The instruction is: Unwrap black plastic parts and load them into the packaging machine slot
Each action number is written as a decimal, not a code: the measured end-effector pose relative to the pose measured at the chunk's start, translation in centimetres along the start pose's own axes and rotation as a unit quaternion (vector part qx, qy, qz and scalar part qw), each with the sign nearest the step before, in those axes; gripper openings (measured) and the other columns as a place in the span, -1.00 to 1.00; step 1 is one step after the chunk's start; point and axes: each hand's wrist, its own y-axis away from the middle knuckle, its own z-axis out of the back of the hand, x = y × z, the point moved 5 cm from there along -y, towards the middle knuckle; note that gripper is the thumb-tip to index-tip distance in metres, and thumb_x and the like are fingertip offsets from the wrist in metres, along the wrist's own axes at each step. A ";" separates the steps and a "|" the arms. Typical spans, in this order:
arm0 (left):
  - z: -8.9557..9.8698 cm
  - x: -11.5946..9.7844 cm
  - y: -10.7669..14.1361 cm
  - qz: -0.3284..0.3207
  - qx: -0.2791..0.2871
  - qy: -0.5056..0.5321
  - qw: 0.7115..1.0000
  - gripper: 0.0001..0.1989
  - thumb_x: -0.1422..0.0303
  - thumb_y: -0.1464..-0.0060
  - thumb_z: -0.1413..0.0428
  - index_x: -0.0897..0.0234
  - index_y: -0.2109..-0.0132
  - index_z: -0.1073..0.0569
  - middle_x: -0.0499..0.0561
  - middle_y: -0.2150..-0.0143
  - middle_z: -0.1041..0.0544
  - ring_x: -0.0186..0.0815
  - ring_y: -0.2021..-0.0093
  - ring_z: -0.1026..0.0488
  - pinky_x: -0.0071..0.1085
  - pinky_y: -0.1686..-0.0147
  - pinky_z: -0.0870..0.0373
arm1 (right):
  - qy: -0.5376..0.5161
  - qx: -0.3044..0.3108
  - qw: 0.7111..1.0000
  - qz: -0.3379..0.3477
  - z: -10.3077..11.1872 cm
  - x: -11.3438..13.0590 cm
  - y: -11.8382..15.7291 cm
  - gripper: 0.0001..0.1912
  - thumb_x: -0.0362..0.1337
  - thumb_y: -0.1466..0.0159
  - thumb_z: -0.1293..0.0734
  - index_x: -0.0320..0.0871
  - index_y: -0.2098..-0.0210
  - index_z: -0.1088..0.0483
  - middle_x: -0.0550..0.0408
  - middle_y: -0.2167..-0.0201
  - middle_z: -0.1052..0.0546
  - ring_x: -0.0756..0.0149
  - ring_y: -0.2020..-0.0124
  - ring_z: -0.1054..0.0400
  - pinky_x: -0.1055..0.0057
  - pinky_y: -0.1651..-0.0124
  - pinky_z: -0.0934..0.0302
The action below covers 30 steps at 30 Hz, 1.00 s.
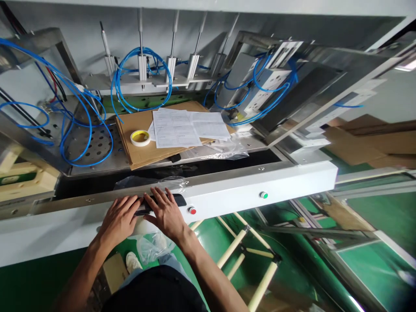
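Note:
A flat black part [179,199] with a rounded corner lies along the white front rail of a machine, mostly covered by my hands. My left hand [119,217] is bent over its left end, fingers close together and thumb tucked near its lower edge. Beside it, my right hand [166,216] rests across the middle, fingers spread towards the steel edge and thumb pointing left. How the black part sits on the rail is hidden. Clear plastic film [177,183] lies just behind my fingers, and a clear plastic bag [154,247] hangs below.
Red [193,211] and green [264,195] buttons sit on the rail. Behind an open slot are cardboard [131,158], printed papers [177,130] and a tape roll [140,138]. Blue hoses [143,106] loop around pneumatic cylinders. A cream tube frame [234,247] stands on the green floor.

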 end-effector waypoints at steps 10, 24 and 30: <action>1.7 1.3 -2.0 -0.036 0.070 0.084 0.993 -0.58 0.48 -0.17 -0.15 0.21 -0.17 -0.52 0.15 -0.14 -0.62 -0.04 -0.14 -0.53 -0.07 -0.19 -0.47 | -0.010 -0.009 1.000 0.009 0.9 0.4 -0.2 -0.58 -0.36 -0.53 -0.21 -0.05 -0.34 -0.35 -0.05 -0.02 -0.62 0.10 0.01 -0.45 0.17 -0.09 -0.23; 0.8 2.4 -2.7 -0.043 -0.045 -0.006 0.998 -0.49 0.26 -0.23 -0.24 0.23 -0.25 -0.31 0.28 -0.19 -0.56 0.09 -0.14 -0.53 -0.02 -0.13 -0.44 | 0.026 0.069 0.997 -0.039 1.5 -1.3 -4.9 -0.71 -0.23 -0.45 -0.23 -0.28 -0.04 -0.43 -0.11 0.13 -0.56 0.10 0.15 -0.40 0.18 0.03 -0.21; 0.3 3.2 -3.5 -0.064 -0.030 -0.020 0.997 -0.36 0.21 -0.09 -0.38 0.26 -0.22 -0.33 0.30 -0.22 -0.52 0.14 -0.19 -0.48 0.01 -0.17 -0.40 | 0.033 0.062 0.996 -0.054 0.6 -1.9 -5.9 -0.69 -0.12 -0.44 -0.26 -0.23 0.08 -0.50 -0.14 0.09 -0.53 0.08 0.10 -0.37 0.17 0.03 -0.23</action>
